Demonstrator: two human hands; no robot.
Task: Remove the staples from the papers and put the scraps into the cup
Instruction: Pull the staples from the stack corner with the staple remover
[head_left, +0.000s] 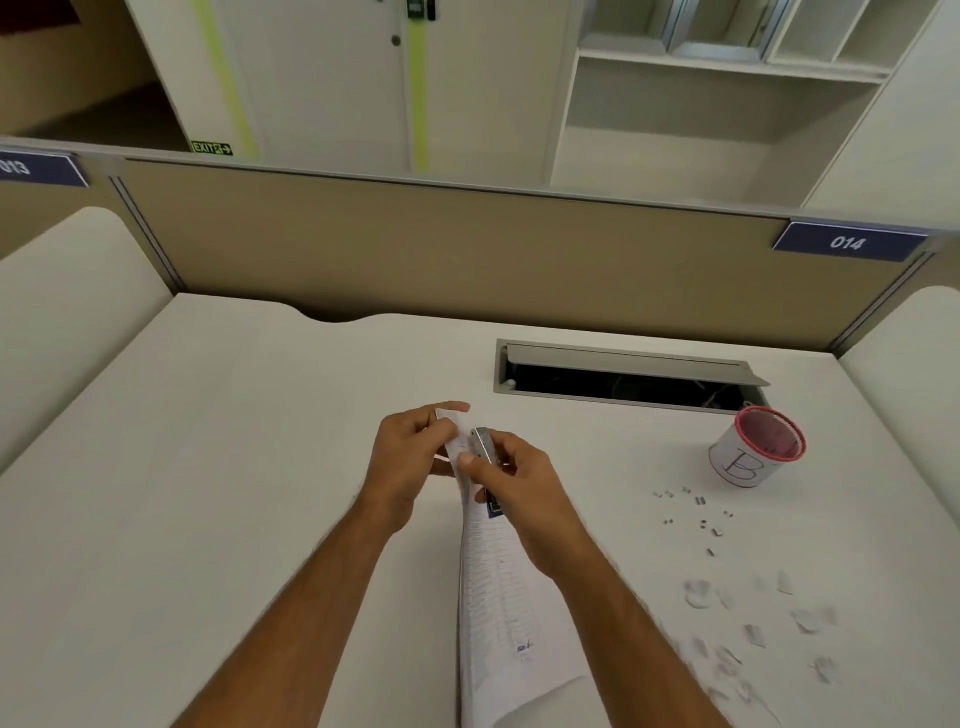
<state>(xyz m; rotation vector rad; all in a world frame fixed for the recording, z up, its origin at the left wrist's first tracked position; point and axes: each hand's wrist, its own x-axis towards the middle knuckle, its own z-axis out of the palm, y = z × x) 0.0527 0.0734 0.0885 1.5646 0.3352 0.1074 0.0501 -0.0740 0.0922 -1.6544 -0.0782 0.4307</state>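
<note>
Papers (493, 582) held edge-up over desk (260, 467), long axis running away from person. Left hand (410, 457) pinches far corner; right hand (519, 483) pinches remover (483, 444) against same corner. Cup (753, 449) well right, nearer right hand; staples (696, 514), scraps (753, 623) lie loose near it.

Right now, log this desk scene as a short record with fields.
left hand: pinches the top corner of the papers
right hand: grips a metal staple remover at that corner
papers: held up from the desk, folded lengthwise
cup: upright at the right, red rim, marked B, contents unclear
staples: loose on the desk near the cup
paper scraps: scattered at the near right, outside the cup
cable slot: open, behind the hands
</note>
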